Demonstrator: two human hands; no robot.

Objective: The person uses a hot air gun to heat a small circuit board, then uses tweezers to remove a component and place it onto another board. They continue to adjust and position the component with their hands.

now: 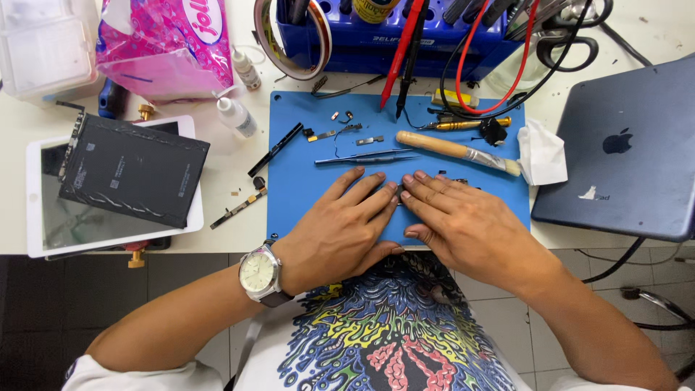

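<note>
Both hands lie palm down on the blue mat [304, 188], fingertips meeting near its middle. The left hand [340, 228] has its fingers spread flat and slightly apart; the right hand [463, 224] has its fingers closer together, tips pressed down. Between the two sets of fingertips sits a small dark part [397, 191] (mostly hidden, so its shape cannot be told), touched by the left index finger and the right fingertips. Whether either hand pinches it or only presses on it cannot be told.

Just beyond the fingertips lie tweezers [365, 157], and farther back a brush [456, 151] with a wooden handle. A wristwatch [259, 273] sits on the left wrist. To the left of the mat, well apart from the hands, a black battery pack [134, 170] rests on a white tablet [36, 217]. To the right lies a dark tablet [622, 152], back up, beside a crumpled tissue [541, 153].
</note>
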